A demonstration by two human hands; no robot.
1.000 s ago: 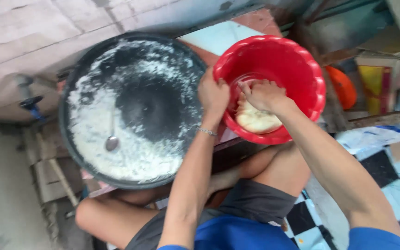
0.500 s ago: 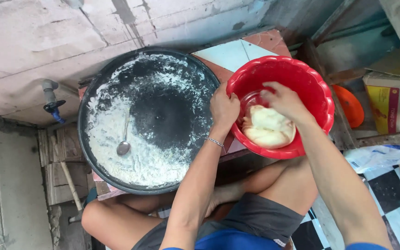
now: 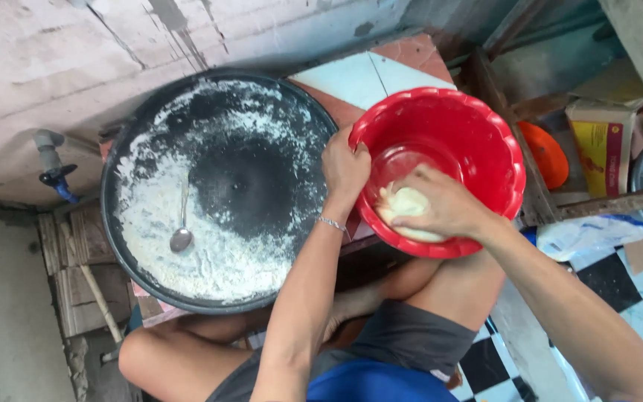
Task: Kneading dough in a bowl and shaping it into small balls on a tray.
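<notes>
At the far left I see a grey pipe with a blue tap (image 3: pixel 55 173) on the rough wall, and below it some wooden slats (image 3: pixel 76 268) with a thin stick leaning on them. Next comes a big round black pan (image 3: pixel 262 193), dusted with white flour (image 3: pixel 180 246) mostly on its left and lower part, while the middle is bare and dark. A metal spoon (image 3: pixel 181 227) lies in the flour, bowl end down, handle pointing up. The pan sits on a tiled surface (image 3: pixel 366 74) of white and reddish pieces. Moving right, my left hand (image 3: pixel 345 167) is closed over the near rim of a red plastic bowl (image 3: pixel 478 126), fingers curled on the edge, with a thin bracelet at the wrist. The bowl stands just beside the pan, touching or almost touching it — I cannot tell which. Inside the bowl lies a pale lump of dough (image 3: pixel 405 202), and my right hand (image 3: pixel 444 208) presses on top of it, fingers bent around the lump and partly covering it. Under the arms are bare knees and dark shorts. Further right there is an orange round thing (image 3: pixel 546 152) behind the bowl, a yellow and red box (image 3: pixel 603 145) — and a black and white checked floor (image 3: pixel 604 283).
</notes>
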